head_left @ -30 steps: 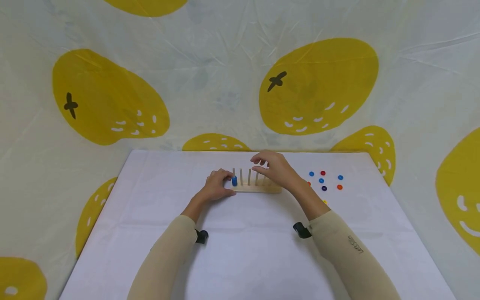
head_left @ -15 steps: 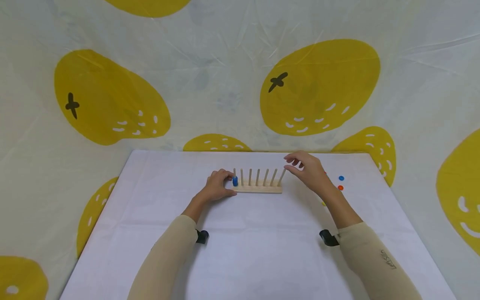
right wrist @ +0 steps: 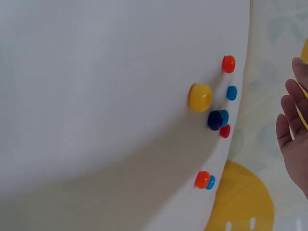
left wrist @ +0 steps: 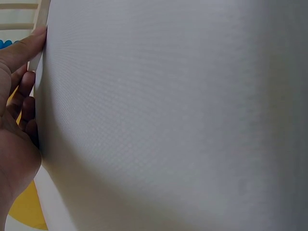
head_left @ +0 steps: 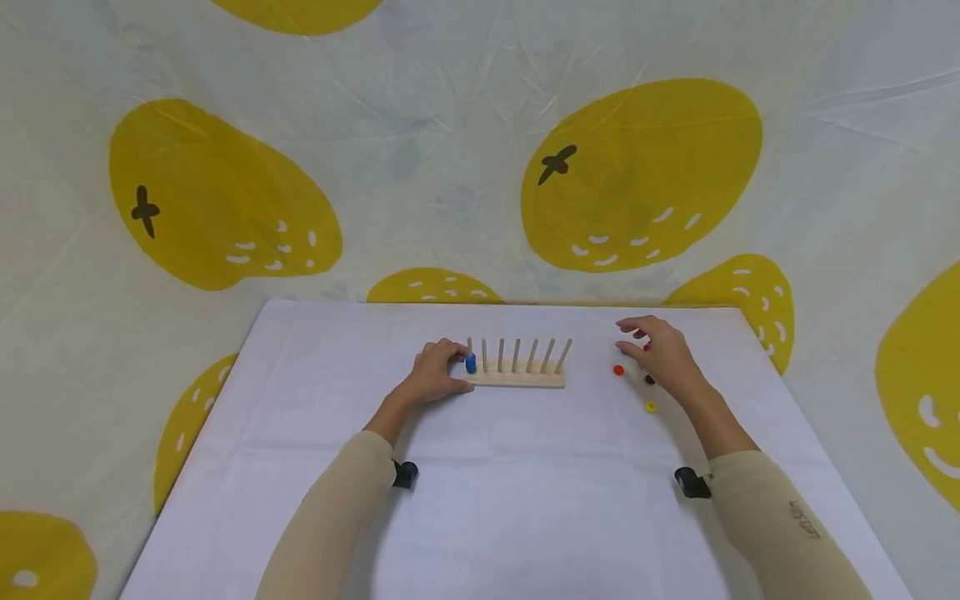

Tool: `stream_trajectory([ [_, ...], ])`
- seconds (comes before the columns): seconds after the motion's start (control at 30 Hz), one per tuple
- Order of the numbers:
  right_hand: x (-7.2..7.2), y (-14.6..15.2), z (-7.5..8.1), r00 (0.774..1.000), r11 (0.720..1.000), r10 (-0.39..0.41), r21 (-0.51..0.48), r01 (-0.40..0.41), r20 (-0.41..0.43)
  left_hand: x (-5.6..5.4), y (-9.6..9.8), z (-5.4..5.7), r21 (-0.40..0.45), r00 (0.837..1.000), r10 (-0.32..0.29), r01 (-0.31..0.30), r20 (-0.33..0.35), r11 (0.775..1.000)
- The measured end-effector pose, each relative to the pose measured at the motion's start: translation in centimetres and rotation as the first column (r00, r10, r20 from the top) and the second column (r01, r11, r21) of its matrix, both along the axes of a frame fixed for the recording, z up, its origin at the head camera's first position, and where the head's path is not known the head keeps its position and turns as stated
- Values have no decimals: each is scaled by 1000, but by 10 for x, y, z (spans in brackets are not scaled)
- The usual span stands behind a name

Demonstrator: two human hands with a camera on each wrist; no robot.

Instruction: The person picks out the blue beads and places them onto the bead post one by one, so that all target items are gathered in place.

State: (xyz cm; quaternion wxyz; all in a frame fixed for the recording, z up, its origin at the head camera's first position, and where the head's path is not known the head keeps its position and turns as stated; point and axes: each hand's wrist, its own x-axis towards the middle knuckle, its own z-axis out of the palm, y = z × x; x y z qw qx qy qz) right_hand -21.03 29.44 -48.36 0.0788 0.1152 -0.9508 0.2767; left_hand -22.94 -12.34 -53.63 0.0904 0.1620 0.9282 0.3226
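we see a white surface (head_left: 525, 517) and, beyond its far edge, a pale cloth (head_left: 427, 125) printed with big yellow fruit shapes (head_left: 637, 179).

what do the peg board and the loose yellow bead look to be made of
Peg board: probably bare wood, matte; pale tan with no visible paint. Yellow bead: likely plastic, glossy, judging by its bright highlights, though painted wood is possible.
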Motion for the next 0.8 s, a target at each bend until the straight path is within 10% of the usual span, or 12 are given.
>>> stream_trajectory([
  [0.2, -7, 10, -11, 990, 999, -34, -5, 35, 137, 0, 0, 0, -5, 1000, 3, -3, 1, 1000],
  [0.8, -19, 24, -34, 976, 989, -68, 142, 39, 205, 1, -1, 0, 1, 1000, -4, 4, 9, 1000],
])
